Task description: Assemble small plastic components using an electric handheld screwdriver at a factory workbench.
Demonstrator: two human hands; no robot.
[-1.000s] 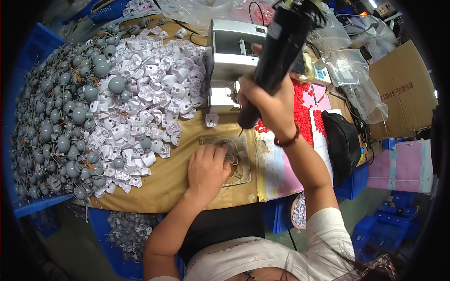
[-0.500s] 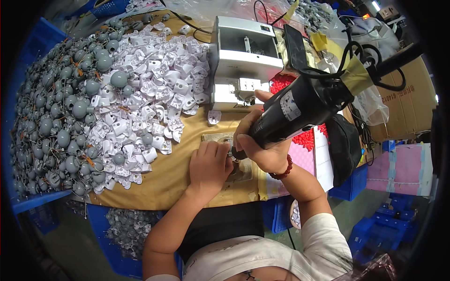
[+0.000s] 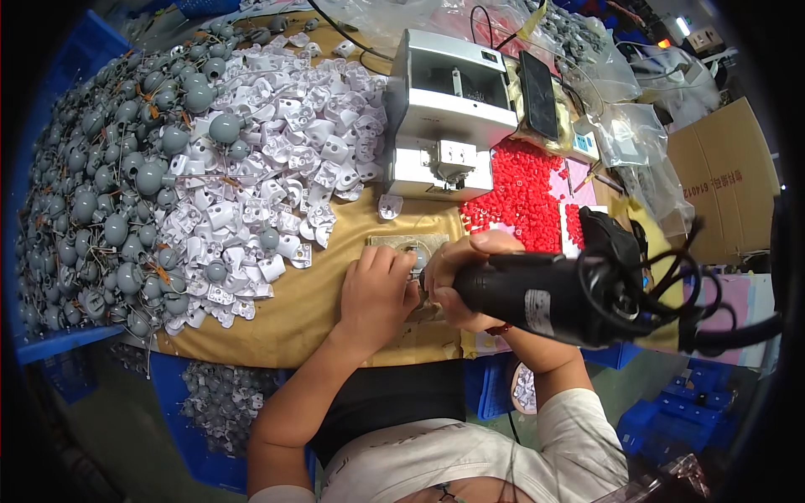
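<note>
My right hand is wrapped around the front of a black electric screwdriver, which lies nearly level with its cord end to the right. Its tip is hidden by my fingers. My left hand is closed, its fingertips pressed at a grey ball-shaped part on a small flat fixture board at the table's front. Most of what lies under the left fingers is out of sight. A single white plastic piece lies just beyond the board.
Piles of grey ball-shaped parts with wires and white plastic pieces cover the left. A silver-white machine stands ahead, beside red small parts and a black phone. A cardboard box stands right; a blue crate sits below.
The screwdriver has swung from slanting up and away to nearly level, its rear end coming down toward me. My right hand turned with it; my left hand stays by the fixture board.
</note>
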